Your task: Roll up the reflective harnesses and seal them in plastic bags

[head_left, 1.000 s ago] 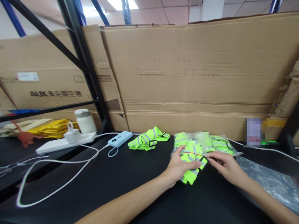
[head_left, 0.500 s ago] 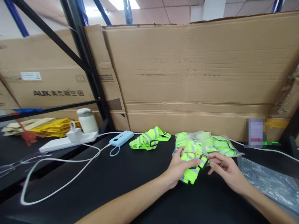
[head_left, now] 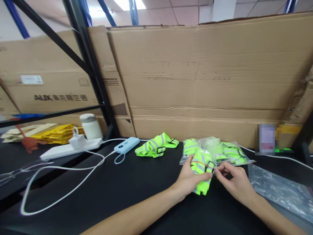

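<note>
Cardboard wall [head_left: 210, 78] backs bagged vests [head_left: 227, 151], loose vest [head_left: 155, 146], power bank [head_left: 126, 145].

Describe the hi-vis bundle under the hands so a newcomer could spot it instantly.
On the black tabletop, before the cardboard wall, find the fluorescent yellow-green reflective strap bundle. The left hand grips it; the right hand pinches its edge. Unlike the bagged bundles behind, a thin red band crosses it.

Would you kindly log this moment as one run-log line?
left hand: holding folded hi-vis strap | right hand: fingers pinching strap's right edge | behind: bagged straps | surface: black table
</note>
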The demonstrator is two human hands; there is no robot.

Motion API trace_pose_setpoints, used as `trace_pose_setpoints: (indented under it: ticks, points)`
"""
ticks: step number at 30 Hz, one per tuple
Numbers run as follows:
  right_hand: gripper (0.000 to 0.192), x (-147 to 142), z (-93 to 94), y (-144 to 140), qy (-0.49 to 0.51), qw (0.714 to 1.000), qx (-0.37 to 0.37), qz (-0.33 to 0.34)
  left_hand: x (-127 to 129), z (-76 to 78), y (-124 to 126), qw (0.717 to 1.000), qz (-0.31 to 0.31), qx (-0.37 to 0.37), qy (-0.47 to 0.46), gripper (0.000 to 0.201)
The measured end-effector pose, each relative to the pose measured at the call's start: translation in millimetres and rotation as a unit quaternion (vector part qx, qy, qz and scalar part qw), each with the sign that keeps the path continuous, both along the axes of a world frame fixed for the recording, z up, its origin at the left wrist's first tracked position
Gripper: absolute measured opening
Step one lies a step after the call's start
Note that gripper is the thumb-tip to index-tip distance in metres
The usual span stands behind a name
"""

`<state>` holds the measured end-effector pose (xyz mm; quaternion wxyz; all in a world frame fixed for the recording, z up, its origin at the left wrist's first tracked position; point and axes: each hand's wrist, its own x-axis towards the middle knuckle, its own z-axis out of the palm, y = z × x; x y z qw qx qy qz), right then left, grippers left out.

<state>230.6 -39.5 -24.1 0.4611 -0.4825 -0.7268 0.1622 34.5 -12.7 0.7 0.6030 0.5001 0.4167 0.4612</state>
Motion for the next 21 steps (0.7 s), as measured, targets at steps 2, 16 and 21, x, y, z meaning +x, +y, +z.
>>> trace_pose_setpoints:
  ticks: [2, 16, 21]
  points:
    - [0.022, -1, 2.5, -1, -0.060, 0.998, 0.034, -0.013, 2, 2.7, 0, 1.000, -0.005, -0.008, -0.017, 0.081]
    - [0.018, -18, 13.5, -15, -0.085, 0.995, -0.016, 0.042, 5, 3.7, -8, 0.999, 0.008, -0.027, -0.042, 0.075]
    - [0.044, -15, 8.4, -11, -0.110, 0.994, -0.018, 0.002, -2, 7.0, -6, 0.997, -0.046, -0.023, -0.053, 0.084]
